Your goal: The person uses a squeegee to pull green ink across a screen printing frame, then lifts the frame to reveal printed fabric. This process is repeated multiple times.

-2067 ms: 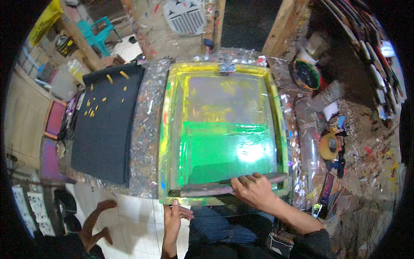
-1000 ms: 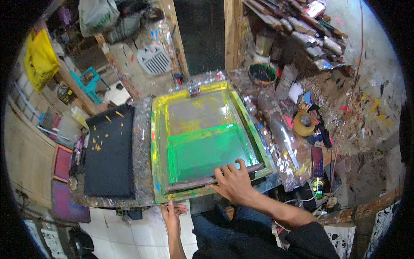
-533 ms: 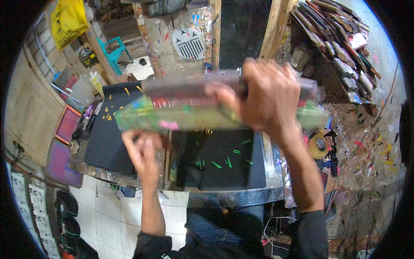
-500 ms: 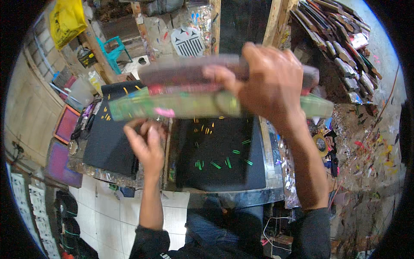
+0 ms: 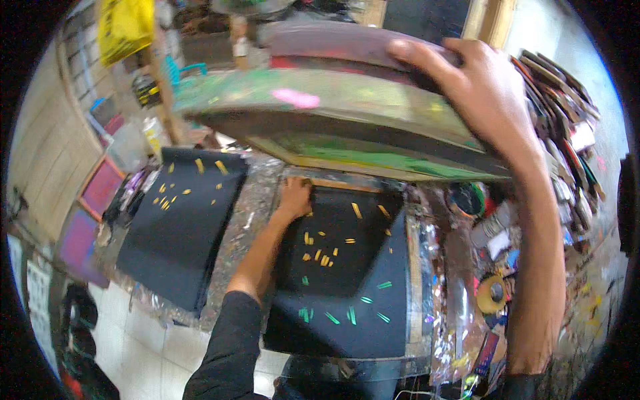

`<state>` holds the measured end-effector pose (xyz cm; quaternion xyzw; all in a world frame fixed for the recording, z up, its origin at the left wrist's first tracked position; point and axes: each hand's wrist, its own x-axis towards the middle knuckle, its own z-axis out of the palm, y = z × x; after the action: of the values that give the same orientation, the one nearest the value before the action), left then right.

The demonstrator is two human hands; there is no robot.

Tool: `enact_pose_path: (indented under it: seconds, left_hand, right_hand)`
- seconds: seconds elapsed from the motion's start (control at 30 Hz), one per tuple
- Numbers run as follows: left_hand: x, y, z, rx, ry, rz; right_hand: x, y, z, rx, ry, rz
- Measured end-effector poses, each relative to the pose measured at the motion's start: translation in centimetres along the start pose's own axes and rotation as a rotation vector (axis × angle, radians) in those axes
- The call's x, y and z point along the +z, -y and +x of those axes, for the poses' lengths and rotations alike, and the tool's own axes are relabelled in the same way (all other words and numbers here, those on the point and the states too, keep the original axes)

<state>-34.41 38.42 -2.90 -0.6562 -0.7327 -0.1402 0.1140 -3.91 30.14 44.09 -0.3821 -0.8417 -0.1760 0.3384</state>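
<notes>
My right hand (image 5: 490, 83) is closed round a long squeegee (image 5: 333, 50) with a dull purple-brown handle. A paint-stained printing screen frame (image 5: 373, 107), with a pink smear on its side, is held up together with it at a tilt. Below lies a black fabric panel (image 5: 360, 273) with yellow-orange marks at its far part and green marks nearer me. At that panel's far left corner, the curled fingers of my left hand (image 5: 295, 197) pinch the edge; the fingertips are partly hidden.
Another black panel (image 5: 180, 227) with yellow-orange marks lies to the left. A tape roll (image 5: 492, 295) and a grey bottle (image 5: 493, 230) crowd the right side. Several squeegees (image 5: 560, 133) are stacked at the far right. A yellow bag (image 5: 125, 30) hangs at the far left.
The screen frame and squeegee have risen and tilted up, baring more of the fabric. My left hand has moved forward and right to the fabric's far left corner.
</notes>
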Motion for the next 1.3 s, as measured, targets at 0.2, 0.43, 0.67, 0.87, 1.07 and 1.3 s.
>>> enact_pose_path:
  seconds: [0.2,0.43,0.67,0.87,1.07,1.3]
  left_hand:
    - [-8.9,0.3,-0.7,-0.205,-0.032,-0.937]
    - [-27.1,12.7,-25.1,-0.545,-0.950,-0.443]
    - [-38.9,30.6,-39.5,-0.904,-0.979,-0.105]
    - [-34.9,8.8,-33.6,-0.407,-0.748,-0.783]
    - [-30.6,-14.6,-35.6,-0.432,-0.445,-1.695]
    - [-21.1,-14.5,-43.6,-0.871,-0.138,-1.730]
  right_hand:
    - [-0.2,0.4,1.4,0.152,-0.038,-0.058]
    - [0.1,-1.0,2.2,0.065,-0.061,-0.016]
    - [0.0,-0.8,2.1,0.006,-0.009,-0.025]
    - [-1.0,1.5,-5.9,0.007,-0.028,-0.029]
    - [1.2,6.2,-24.8,-0.157,-0.099,0.006]
    - [5.1,9.5,-42.0,-0.058,0.339,0.267]
